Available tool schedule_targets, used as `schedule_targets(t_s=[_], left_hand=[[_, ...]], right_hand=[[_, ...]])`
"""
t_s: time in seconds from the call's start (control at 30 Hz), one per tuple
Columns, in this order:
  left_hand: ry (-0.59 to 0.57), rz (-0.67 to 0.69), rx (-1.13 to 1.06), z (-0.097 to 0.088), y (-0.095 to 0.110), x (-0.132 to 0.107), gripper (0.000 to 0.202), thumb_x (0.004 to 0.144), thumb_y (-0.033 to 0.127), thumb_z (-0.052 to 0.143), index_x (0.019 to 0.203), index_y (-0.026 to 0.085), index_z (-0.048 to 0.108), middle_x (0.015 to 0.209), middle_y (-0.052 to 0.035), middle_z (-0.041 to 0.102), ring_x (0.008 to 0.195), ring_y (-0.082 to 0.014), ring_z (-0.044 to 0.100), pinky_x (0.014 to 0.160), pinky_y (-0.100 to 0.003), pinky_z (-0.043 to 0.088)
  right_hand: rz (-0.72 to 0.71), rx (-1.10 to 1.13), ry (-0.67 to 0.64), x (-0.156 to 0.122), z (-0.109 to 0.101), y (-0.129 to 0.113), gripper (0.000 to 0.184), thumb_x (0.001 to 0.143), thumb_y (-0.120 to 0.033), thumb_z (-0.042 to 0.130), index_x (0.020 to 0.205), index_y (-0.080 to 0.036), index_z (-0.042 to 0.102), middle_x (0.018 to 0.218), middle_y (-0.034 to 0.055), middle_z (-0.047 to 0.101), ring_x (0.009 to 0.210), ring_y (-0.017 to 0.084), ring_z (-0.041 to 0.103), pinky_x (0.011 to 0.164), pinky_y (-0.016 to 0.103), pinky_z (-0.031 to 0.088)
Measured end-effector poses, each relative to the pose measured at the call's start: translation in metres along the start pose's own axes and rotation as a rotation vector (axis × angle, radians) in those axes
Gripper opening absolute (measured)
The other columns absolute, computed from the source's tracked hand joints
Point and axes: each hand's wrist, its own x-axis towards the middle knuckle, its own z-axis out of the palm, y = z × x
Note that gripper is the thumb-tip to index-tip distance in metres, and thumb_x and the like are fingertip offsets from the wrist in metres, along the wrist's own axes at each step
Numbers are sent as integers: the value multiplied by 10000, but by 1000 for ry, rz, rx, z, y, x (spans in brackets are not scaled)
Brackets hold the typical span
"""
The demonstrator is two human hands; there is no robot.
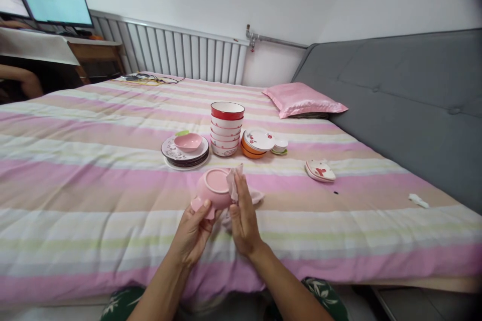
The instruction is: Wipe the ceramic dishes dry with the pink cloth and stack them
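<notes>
Though bottom-up, the pink bowl (pixel 215 189) between both hands (pixel 246 225).

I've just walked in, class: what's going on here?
A person's left hand holds a pink bowl, its base turned up, while the right hand presses a pale cloth against its side. Beyond, on the striped bedding, a tall stack of bowls stands between plates topped by a pink dish and orange bowls.

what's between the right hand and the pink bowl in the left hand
A pale pink cloth lies between the right hand and the pink bowl, as the head view shows.
</notes>
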Motion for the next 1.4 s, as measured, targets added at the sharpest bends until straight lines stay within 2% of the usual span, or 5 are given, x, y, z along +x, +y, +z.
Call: schedule_targets(t_s=[0.23,0.47,0.63,0.83,1.4], left_hand=[[91,0,-115,-2,3,3,215,624,168,807,790,123,677,777,-7,719,633,-99,655,557,-151,554],[5,158,267,0,2,-3,304,656,341,781,859,153,654,734,22,669,638,-76,574,621,-148,477],[-135,231,664,-9,-2,-2,259,659,343,749,759,148,610,668,14,631,619,-125,546,596,-217,448],[-278,253,890,-16,-5,-1,237,694,339,700,762,149,576,675,10,578,635,-144,519,606,-245,430],[-389,186,785,-4,0,-8,375,713,511,663,637,172,523,570,45,397,533,-105,312,507,-213,296]], right_hand=[[-224,-376,-179,-14,14,-1,630,960,-482,157,1494,-165,49,1572,84,-23,1429,327,12,1123,557,169],[-277,-565,-202,-16,16,-5,644,949,-498,66,1489,-153,128,1570,79,60,1430,320,37,1125,532,101],[-298,-537,-146,-10,11,-6,621,951,-500,87,1461,-189,256,1542,80,213,1427,308,98,1119,524,107],[-305,-469,-108,-1,0,-8,704,929,-553,32,1405,-161,372,1458,104,389,1401,288,220,1110,511,149],[-237,-267,-53,9,-19,-8,656,938,-541,101,1271,-177,534,1305,107,537,1232,271,467,1032,479,370]])
